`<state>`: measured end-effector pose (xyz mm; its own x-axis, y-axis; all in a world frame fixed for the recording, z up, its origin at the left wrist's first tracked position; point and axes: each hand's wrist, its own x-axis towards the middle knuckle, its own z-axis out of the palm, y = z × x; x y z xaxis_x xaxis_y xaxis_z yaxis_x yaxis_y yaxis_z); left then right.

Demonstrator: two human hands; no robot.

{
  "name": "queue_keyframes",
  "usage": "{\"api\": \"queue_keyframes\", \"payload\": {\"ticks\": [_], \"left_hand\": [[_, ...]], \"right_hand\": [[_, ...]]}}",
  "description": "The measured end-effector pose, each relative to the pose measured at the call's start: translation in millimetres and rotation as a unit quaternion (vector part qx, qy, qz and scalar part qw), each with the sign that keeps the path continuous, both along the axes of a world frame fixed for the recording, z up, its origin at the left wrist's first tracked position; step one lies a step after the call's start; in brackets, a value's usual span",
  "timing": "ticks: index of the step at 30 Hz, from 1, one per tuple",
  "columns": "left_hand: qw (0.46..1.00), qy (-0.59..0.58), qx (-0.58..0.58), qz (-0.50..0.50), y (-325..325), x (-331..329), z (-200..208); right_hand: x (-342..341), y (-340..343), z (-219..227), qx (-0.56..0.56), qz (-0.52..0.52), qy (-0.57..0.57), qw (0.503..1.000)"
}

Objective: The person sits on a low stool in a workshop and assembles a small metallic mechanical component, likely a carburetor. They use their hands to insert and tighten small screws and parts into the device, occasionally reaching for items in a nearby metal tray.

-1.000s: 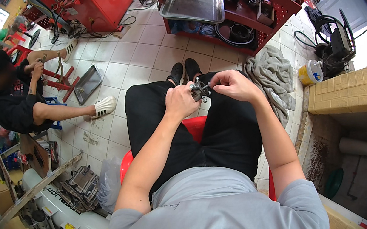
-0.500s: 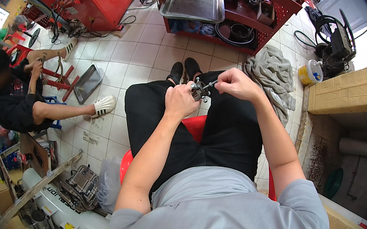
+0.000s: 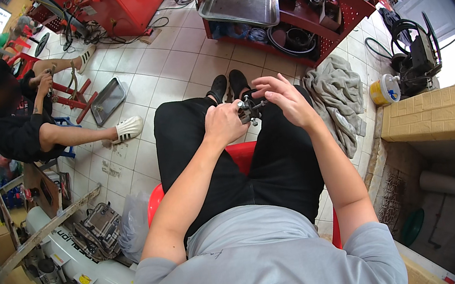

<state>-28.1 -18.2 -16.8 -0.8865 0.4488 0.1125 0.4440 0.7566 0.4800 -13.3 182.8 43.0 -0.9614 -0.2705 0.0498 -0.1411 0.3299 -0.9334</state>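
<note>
Between my thighs, my left hand is closed around a small dark metal mechanical part with silver bolts or fittings sticking out. Its exact kind cannot be made out. Just to its right, my right hand is open, fingers spread, beside a thin silver piece that juts from the part toward it. Whether a fingertip touches that piece is unclear.
Ahead stands a red tool cart bearing a metal tray. A grey cloth and a white-and-yellow bucket lie to the right. At left, a seated person works near another tray.
My right hand has opened from a closed grip on the part's thin silver piece, its fingers now spread. My left hand still holds the part in about the same place.
</note>
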Motion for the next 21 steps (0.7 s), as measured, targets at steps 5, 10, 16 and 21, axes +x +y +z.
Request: {"api": "queue_keyframes", "payload": {"ticks": [5,10,16,21], "left_hand": [[1.000,0.018,-0.016,-0.001,-0.9,1.3,-2.5],[0.999,-0.033,-0.039,-0.005,-0.1,-1.1,4.1],[0.999,-0.037,-0.039,0.010,1.9,1.3,8.3],[0.998,-0.050,-0.042,-0.002,-0.8,0.6,7.8]], "right_hand": [[-4.0,7.9,4.3,0.032,0.020,-0.020,0.999],[0.6,-0.3,2.1,0.055,-0.029,-0.001,0.998],[-2.7,3.3,1.9,0.029,-0.016,0.011,0.999],[-4.8,8.9,7.6,0.053,0.030,-0.049,0.997]]}}
